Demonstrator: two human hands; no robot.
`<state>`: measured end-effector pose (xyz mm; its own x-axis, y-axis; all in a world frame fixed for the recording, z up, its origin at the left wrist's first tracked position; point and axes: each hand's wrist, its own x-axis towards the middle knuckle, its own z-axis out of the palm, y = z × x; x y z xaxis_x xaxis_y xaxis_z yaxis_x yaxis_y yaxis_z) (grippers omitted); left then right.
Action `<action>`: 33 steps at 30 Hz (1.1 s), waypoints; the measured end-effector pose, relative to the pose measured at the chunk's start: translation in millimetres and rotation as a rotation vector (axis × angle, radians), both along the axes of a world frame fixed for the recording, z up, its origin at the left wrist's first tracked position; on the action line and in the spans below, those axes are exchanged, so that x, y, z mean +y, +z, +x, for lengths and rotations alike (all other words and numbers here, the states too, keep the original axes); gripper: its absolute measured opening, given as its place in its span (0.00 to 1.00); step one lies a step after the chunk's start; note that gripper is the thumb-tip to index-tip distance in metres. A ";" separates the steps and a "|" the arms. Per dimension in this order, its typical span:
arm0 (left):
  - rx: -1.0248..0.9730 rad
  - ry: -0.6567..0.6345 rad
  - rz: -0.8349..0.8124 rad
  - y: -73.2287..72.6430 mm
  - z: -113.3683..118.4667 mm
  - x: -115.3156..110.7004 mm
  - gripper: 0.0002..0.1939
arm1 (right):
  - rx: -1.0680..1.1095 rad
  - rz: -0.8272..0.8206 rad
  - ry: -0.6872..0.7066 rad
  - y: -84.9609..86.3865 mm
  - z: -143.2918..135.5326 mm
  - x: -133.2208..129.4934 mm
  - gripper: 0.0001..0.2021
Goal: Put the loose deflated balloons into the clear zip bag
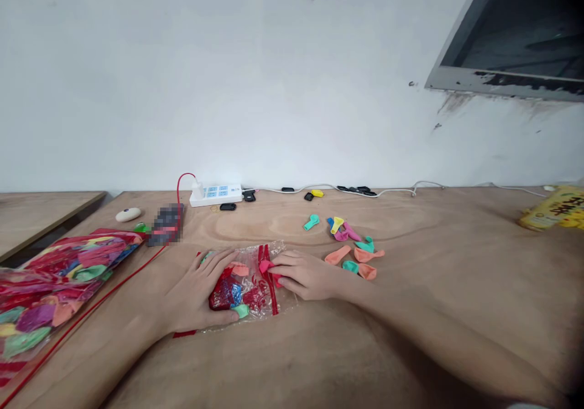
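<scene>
A clear plastic bag with red print lies on the table with colourful balloons inside. My left hand grips its left part, fingers over the upper side and thumb along the lower edge. At the bag's right end, by the red-striped mouth, my right hand is closed on a pinkish-red balloon. Part of that balloon is hidden by the fingers. Just beyond my right hand lie several loose balloons, among them an orange one, a yellow one and a teal one.
Another balloon-filled bag lies at the left, with a red cable running past it. A pixelated dark object, a white oval item and a power strip are farther back. A yellow package is at far right.
</scene>
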<state>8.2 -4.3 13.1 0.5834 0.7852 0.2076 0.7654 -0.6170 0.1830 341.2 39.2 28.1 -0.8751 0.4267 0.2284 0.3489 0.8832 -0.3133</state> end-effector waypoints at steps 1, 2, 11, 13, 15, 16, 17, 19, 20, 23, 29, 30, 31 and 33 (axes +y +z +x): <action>0.002 0.002 0.005 1.0 0.4 -0.2 0.58 | -0.019 0.029 0.029 -2.7 -5.3 3.8 0.18; 0.006 0.005 0.009 2.1 0.8 -0.5 0.58 | -0.036 0.053 0.056 -5.6 -10.7 7.1 0.19; 0.015 0.000 0.002 5.2 1.8 -0.6 0.57 | -0.019 0.134 0.151 -23.1 -35.3 17.6 0.21; 0.021 0.009 -0.010 6.5 2.5 -0.8 0.58 | 0.008 0.118 0.128 -20.2 -24.5 17.2 0.22; 0.027 0.018 -0.013 6.3 2.5 -0.6 0.58 | 0.015 0.097 0.086 -15.1 -11.6 16.3 0.23; 0.026 0.018 -0.012 5.4 2.2 -0.4 0.58 | 0.011 0.086 0.064 -12.4 -6.0 15.9 0.23; 0.022 0.016 -0.011 4.1 1.9 0.0 0.58 | 0.006 0.078 0.047 -10.1 -1.7 15.6 0.23; 0.012 0.011 -0.011 1.2 1.3 0.7 0.58 | -0.012 0.064 0.018 -7.6 1.6 15.7 0.23; 0.005 0.011 -0.009 0.1 1.2 0.9 0.58 | -0.025 0.059 0.010 -7.5 0.9 16.2 0.23; -0.011 0.007 -0.007 -0.2 2.0 0.9 0.60 | -0.073 0.043 0.004 -10.1 -6.4 17.9 0.25; -0.038 -0.016 -0.018 0.1 1.8 1.2 0.59 | 0.014 -0.033 0.010 -5.4 -2.0 10.8 0.30; -0.033 -0.014 -0.023 -0.7 1.2 1.5 0.59 | 0.041 -0.047 0.001 -4.0 2.3 9.2 0.30; -0.025 -0.010 -0.030 -1.6 0.8 1.9 0.59 | 0.058 -0.058 -0.008 -3.4 6.8 8.2 0.29; -0.008 0.003 -0.046 -2.6 0.3 2.4 0.58 | 0.055 -0.056 -0.012 -4.7 15.3 8.1 0.25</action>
<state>8.4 -1.9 10.5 0.5793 0.7959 0.1759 0.7658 -0.6053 0.2172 356.5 47.3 23.4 -0.8567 0.4502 0.2518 0.3399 0.8599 -0.3807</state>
